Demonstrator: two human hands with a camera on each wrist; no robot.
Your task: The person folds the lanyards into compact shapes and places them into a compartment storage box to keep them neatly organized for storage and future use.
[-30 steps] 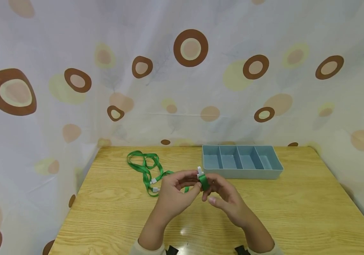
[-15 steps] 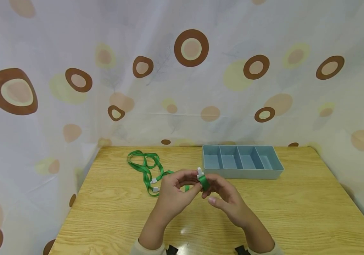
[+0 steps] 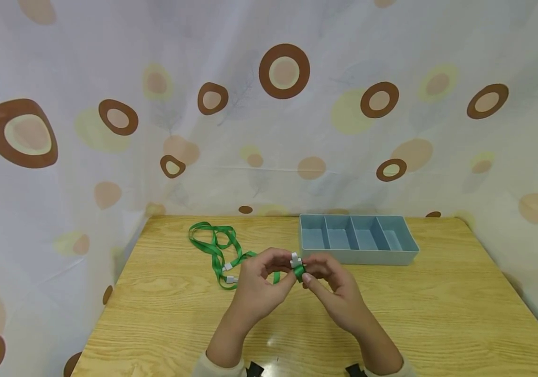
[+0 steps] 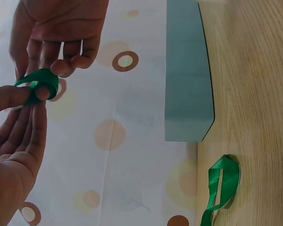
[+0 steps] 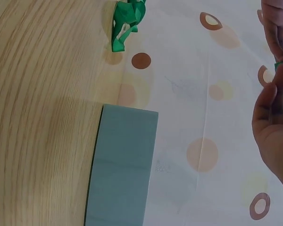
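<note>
Between both hands, raised over the table, is a green lanyard (image 3: 299, 272) wound into a small roll, its white plastic buckle (image 3: 295, 258) pointing up. My left hand (image 3: 260, 288) pinches the roll between thumb and fingers. From the other side my right hand (image 3: 341, 296) grips the ribbon, thumb pressed against the green band. The left wrist view shows the coil (image 4: 47, 80) with fingertips on it from both sides. At the right wrist view's edge, only a bit of green ribbon shows by the fingers.
More green lanyards (image 3: 215, 248) with white buckles lie loosely on the wooden table (image 3: 169, 319), left of and partly behind my left hand. A blue-grey tray (image 3: 358, 256) with several compartments stands at the back, just beyond my right hand. A patterned curtain (image 3: 316, 193) hangs behind.
My right thumb has come in from apart onto the green ribbon, and the right fingers have closed in. The rolled lanyard has tipped and dropped slightly. The left hand barely moved.
</note>
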